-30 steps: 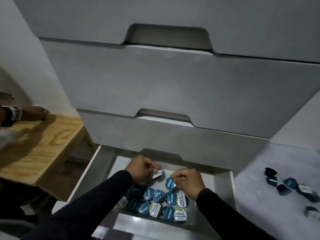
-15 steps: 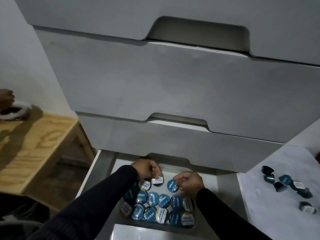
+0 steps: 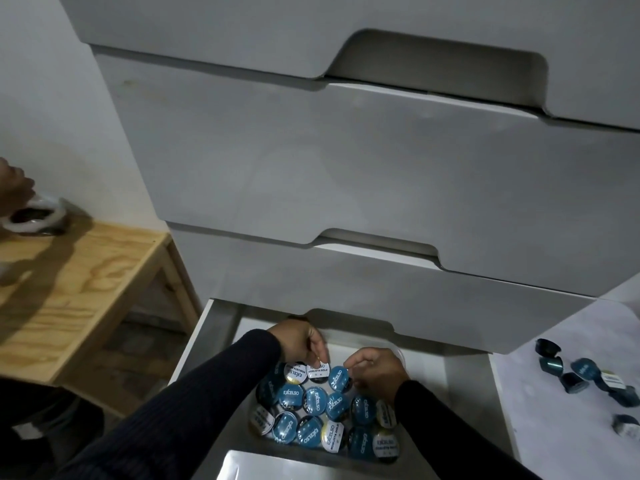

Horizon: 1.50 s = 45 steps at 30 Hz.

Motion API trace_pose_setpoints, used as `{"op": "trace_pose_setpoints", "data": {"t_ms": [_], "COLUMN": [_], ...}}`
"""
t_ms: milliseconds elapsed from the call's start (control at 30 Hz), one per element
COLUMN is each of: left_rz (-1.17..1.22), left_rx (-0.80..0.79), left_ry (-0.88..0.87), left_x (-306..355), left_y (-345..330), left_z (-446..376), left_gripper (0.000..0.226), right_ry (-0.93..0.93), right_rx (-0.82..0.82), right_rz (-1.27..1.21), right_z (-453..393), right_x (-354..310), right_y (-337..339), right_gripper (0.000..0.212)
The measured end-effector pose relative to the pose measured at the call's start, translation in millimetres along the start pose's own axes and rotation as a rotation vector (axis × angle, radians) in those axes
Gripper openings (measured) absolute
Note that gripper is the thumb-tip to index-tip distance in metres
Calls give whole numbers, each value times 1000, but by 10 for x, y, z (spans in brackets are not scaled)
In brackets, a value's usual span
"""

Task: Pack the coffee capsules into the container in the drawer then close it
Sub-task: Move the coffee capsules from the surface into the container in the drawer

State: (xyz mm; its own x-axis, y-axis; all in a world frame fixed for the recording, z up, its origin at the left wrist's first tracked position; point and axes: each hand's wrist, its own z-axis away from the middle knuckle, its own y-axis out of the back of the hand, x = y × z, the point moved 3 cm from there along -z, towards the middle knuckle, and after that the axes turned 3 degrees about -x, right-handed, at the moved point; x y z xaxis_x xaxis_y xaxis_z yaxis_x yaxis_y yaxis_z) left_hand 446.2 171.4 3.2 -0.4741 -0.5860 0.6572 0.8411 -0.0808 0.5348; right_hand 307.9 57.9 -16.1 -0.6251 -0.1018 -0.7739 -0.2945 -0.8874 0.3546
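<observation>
A tall white drawer unit (image 3: pixel 363 174) fills the view from 11 to 2 o'clock, its upper fronts shut. At 6 o'clock the bottom drawer (image 3: pixel 204 327) stands pulled out, its white side walls framing a container (image 3: pixel 398 351) packed with blue and white coffee capsules (image 3: pixel 313 401), lids up. The left hand (image 3: pixel 299 339) pinches a white-lidded capsule (image 3: pixel 317 369) at the far row; the right hand (image 3: pixel 375 370) pinches a blue-lidded capsule (image 3: pixel 338 377) just beside it. At 4 o'clock a pale surface (image 3: pixel 554 341) carries loose capsules (image 3: pixel 585 374), well apart from the drawer. At 9 o'clock stands a wooden table (image 3: pixel 86 271), with another person's hand (image 3: pixel 14 188) on what seems to be a cup (image 3: pixel 33 220), though it is blurred. Dim floor shows between table and drawer.
</observation>
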Motion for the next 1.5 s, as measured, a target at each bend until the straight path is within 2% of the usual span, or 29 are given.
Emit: {"op": "trace_pose_setpoints", "data": {"t_ms": [233,433,667,833,933,1067,1233,1433,1500], "left_rz": [-39,-157,-178,-337,-376,-464,-325,-339,-302], "left_rx": [38,122,189,354,439,556,612,569,617], "left_ry": [-24,-85,-39,9,81,112,117,54,18], "left_x": [53,91,177,365,533,881,1202,1746,1954], "left_y": [-15,-87,-113,-222,-370,-624,-973,-1228,-1369], "left_z": [63,150,237,425,604,841,930,740,578], "left_gripper": [15,14,20,32,41,50,57,61,61], "right_ry": [61,135,207,438,518,629,572,493,512], "right_rx": [-8,52,35,138,254,408,462,499,517], "right_rz": [179,372,666,859,915,835,841,833,790], "right_z": [45,161,289,457,613,817,1075,1310,1404], "right_x": [-21,-83,-133,-205,-257,-179,-34,310,449], "right_y": [20,17,20,7,16,46,281,901,1163], "right_gripper": [14,35,47,48,41,38,45,45,46]}}
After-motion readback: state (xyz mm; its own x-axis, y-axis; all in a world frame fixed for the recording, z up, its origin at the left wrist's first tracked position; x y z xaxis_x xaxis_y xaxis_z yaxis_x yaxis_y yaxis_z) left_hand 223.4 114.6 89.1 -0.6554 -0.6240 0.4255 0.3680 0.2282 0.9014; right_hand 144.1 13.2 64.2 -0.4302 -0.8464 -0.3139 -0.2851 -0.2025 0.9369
